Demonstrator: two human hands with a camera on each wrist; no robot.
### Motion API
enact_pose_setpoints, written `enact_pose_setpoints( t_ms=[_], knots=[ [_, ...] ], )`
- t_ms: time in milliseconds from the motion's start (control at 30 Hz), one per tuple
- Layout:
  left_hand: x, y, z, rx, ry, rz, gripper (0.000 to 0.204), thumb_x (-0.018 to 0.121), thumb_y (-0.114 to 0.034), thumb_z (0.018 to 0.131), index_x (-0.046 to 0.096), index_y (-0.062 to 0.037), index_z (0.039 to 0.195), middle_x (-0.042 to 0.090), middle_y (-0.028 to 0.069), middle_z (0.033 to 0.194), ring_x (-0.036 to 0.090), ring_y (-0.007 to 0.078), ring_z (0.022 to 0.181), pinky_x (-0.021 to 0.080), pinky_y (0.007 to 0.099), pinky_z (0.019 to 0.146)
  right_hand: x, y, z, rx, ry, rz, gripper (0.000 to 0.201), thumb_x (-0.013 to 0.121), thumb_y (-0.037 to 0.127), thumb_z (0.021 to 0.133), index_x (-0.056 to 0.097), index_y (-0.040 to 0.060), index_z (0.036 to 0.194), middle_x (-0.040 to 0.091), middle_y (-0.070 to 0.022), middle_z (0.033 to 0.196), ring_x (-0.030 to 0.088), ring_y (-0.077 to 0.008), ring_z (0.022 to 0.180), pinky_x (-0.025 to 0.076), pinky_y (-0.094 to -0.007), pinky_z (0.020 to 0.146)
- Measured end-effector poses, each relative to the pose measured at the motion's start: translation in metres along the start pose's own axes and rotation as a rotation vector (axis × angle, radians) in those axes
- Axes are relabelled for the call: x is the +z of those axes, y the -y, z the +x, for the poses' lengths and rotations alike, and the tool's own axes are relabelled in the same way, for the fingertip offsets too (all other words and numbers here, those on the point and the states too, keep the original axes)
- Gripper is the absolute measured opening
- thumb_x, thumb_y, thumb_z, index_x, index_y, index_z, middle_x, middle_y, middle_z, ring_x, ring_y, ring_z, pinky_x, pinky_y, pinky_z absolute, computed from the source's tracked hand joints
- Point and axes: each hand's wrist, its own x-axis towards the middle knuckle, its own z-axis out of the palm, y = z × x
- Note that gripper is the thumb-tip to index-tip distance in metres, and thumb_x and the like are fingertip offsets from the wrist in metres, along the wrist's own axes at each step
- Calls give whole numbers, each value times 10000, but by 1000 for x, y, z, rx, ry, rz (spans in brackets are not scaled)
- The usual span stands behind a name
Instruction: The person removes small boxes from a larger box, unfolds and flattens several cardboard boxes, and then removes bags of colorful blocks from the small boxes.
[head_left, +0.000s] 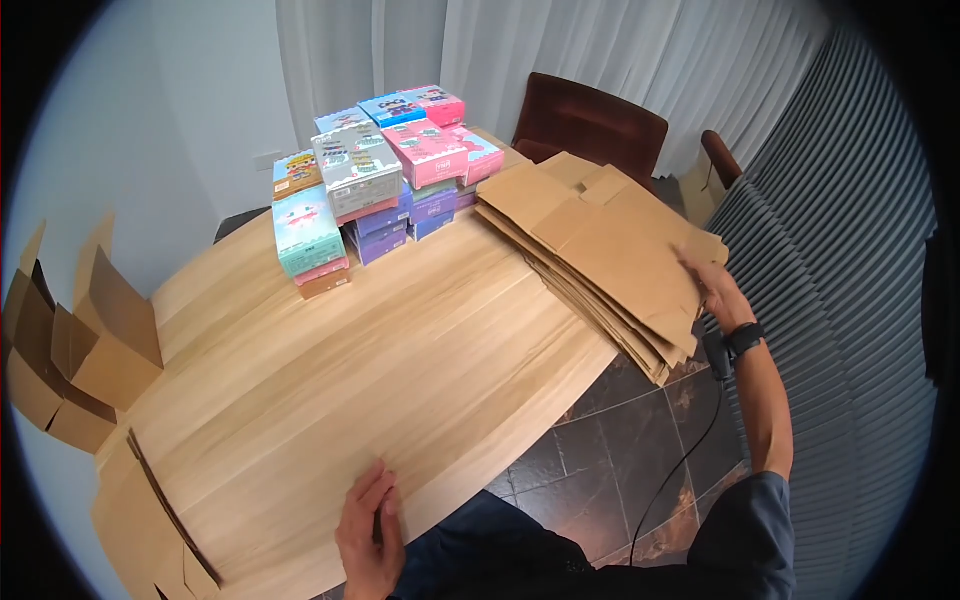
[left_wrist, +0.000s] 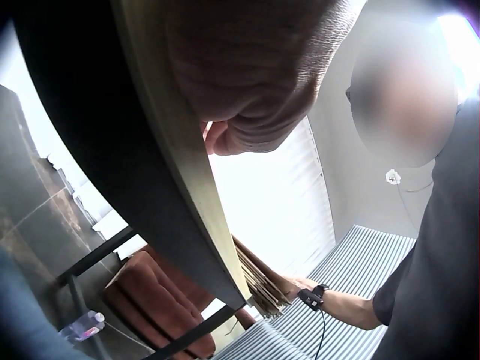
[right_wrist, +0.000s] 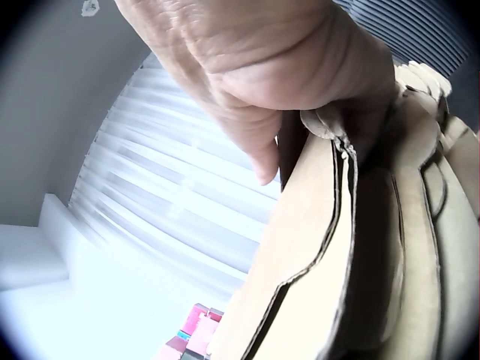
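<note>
Flattened cardboard [head_left: 625,235] lies stacked at the right end of the surface [head_left: 350,370], overhanging its edge, the right hand [head_left: 718,288] pinching its outer side, apparently picking from the pile, so lifting likely calls for the open wood toward the relaxed, unladen left hand [head_left: 368,530].

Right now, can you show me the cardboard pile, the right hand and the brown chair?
Cardboard pile [head_left: 622,240]: head view, on its top sheet.
Right hand [head_left: 717,287]: head view, middle of the hand.
Brown chair [head_left: 592,118]: head view, on its backrest.
</note>
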Motion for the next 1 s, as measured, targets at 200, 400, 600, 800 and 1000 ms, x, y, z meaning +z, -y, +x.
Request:
enact_pose_setpoints(
  t_ms=[200,400,600,800,1000],
  knots=[
    [-2,3,-2,56,20,41,224,574,0,983,676,4,1182,687,230,1264,674,400,1150,520,414,1001,-82,-8,11,34,-484,-311,477,735,475,963,679,7,1033,674,-111,940,688,-229,882,571,-386,825],
    [-2,4,-4,85,44,50,245,568,4,978,670,12,1201,681,228,1285,676,404,1150,527,423,990,21,50,-84,-940,-338,-1582,756,588,523,1011,439,20,1556,300,-254,1660,296,-363,1550,265,-486,1241],
    [-2,7,-4,91,33,-2,246,567,3,977,684,12,1193,680,229,1292,671,404,1168,526,421,1001,47,46,-27,-470,36,-1271,843,482,668,997,485,13,1527,459,-270,1570,447,-445,1446,347,-462,1206],
    [-5,12,-2,118,79,12,302,593,35,956,685,11,1243,662,232,1315,672,399,1181,539,416,998,75,49,-74,-333,48,-1519,810,528,677,968,573,12,1427,648,-263,1340,615,-435,1250,489,-488,1044],
    [-68,-19,-4,83,195,12,495,641,38,930,562,15,1418,538,235,1487,563,384,1343,476,435,1094,55,29,-56,-1070,-115,-1465,571,755,291,926,598,-13,1383,615,-274,1388,617,-450,1242,508,-502,1041]
  ],
)
